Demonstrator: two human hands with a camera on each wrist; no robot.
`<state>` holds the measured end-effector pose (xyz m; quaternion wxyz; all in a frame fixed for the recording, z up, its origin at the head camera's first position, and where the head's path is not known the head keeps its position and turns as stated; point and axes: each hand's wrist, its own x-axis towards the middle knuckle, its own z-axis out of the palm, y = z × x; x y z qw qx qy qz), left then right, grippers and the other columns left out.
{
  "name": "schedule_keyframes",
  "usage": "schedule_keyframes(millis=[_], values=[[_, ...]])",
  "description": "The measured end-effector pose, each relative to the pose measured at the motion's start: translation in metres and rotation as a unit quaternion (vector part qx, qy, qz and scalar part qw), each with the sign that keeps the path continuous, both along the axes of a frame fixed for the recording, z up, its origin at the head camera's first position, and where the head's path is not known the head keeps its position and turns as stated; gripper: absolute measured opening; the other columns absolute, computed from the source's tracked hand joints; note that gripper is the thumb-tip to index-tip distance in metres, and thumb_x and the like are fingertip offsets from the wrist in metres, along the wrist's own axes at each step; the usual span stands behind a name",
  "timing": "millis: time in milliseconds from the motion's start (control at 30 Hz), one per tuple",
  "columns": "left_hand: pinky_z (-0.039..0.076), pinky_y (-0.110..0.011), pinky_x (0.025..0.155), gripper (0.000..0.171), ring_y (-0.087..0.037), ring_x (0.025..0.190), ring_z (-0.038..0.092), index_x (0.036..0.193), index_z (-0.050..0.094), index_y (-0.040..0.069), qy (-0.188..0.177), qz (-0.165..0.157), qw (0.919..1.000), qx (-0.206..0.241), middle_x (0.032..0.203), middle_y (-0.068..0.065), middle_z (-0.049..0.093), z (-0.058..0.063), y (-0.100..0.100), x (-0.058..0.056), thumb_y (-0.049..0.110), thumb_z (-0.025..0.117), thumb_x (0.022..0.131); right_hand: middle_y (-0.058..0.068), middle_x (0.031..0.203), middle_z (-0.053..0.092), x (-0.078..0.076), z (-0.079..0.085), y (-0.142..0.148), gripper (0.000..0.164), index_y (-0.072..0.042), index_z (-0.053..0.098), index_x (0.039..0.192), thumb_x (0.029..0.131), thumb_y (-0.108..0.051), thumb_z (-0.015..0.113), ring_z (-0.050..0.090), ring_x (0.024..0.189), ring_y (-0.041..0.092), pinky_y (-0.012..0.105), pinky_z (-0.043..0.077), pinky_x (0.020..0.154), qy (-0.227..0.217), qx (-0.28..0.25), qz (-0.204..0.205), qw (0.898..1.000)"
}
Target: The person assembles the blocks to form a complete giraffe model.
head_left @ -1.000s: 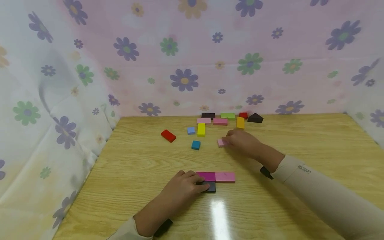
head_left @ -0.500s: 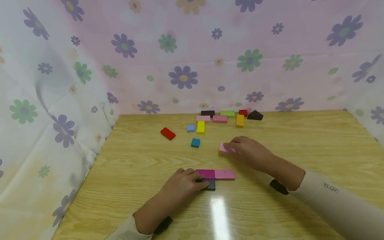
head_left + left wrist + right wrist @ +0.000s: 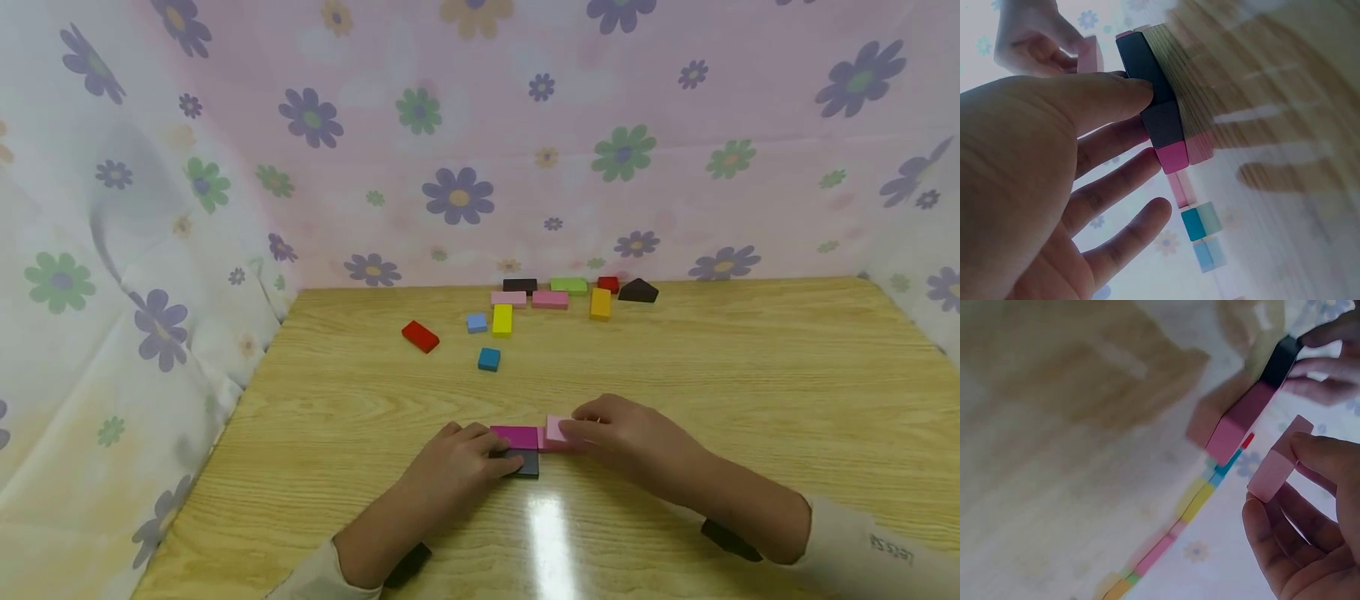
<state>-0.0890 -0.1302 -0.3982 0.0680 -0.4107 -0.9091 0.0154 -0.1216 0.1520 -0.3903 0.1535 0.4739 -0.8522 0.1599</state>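
In the head view, a magenta block (image 3: pixel 514 436) lies on the wooden table behind a dark block (image 3: pixel 530 464). A pink block (image 3: pixel 1240 425) adjoins the magenta one on its right. My left hand (image 3: pixel 457 462) rests on the pair, its thumb across the dark block and its fingertips at the magenta block. My right hand (image 3: pixel 637 442) pinches a light pink block (image 3: pixel 1277 464) between thumb and fingers. The light pink block is over the pink block, with a gap between them in the right wrist view, and hides most of it in the head view.
Farther back lie a blue block (image 3: pixel 489 359), a small light blue block (image 3: pixel 476 323), a yellow block (image 3: pixel 502 321), a red block (image 3: pixel 420 337) and an orange block (image 3: pixel 600 305). A black triangular block (image 3: pixel 639 291) and several others line the flowered cloth (image 3: pixel 360 167).
My right hand has brought the light pink block from the middle of the table toward me, to above the pink block. My left hand has stayed on the dark and magenta blocks.
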Motion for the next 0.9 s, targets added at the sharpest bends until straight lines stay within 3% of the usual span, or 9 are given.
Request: schedule_keyframes(millis=[167, 367, 667, 900], values=[[0.051, -0.028, 0.081, 0.03, -0.012, 0.109, 0.063, 0.123, 0.072, 0.035, 0.003, 0.001, 1.0, 0.002, 0.116, 0.008, 0.07, 0.0, 0.0, 0.0, 0.025, 0.068, 0.095, 0.003, 0.102, 0.071, 0.012, -0.001, -0.003, 0.044, -0.021, 0.071, 0.118, 0.078, -0.007, 0.083, 0.069, 0.09, 0.014, 0.026, 0.06, 0.073, 0.034, 0.005, 0.035, 0.999], [0.051, -0.028, 0.081, 0.028, -0.012, 0.11, 0.064, 0.122, 0.073, 0.035, 0.0, 0.004, 1.0, 0.006, 0.117, 0.009, 0.07, 0.001, 0.001, 0.0, 0.027, 0.066, 0.097, 0.004, 0.103, 0.07, 0.02, -0.005, -0.007, 0.042, -0.019, 0.069, 0.119, 0.079, -0.009, 0.079, 0.068, 0.091, 0.015, 0.029, 0.06, 0.076, 0.036, 0.037, 0.063, 0.997], [0.051, -0.028, 0.083, 0.03, -0.012, 0.111, 0.063, 0.125, 0.071, 0.036, -0.013, 0.007, 0.9999, -0.001, 0.12, 0.008, 0.07, 0.0, 0.001, -0.001, 0.026, 0.065, 0.097, 0.001, 0.098, 0.069, 0.024, -0.01, -0.01, 0.035, -0.018, 0.075, 0.107, 0.075, -0.008, 0.084, 0.067, 0.089, 0.014, 0.026, 0.059, 0.078, 0.052, 0.083, 0.059, 0.993], [0.051, -0.028, 0.083, 0.031, -0.012, 0.112, 0.063, 0.126, 0.071, 0.036, -0.01, 0.004, 0.9999, -0.005, 0.12, 0.008, 0.07, 0.0, -0.001, 0.0, 0.026, 0.067, 0.096, 0.004, 0.112, 0.067, 0.023, -0.012, -0.013, 0.033, -0.018, 0.073, 0.104, 0.074, -0.009, 0.084, 0.063, 0.105, 0.021, 0.038, 0.058, 0.085, 0.088, 0.084, 0.049, 0.991]])
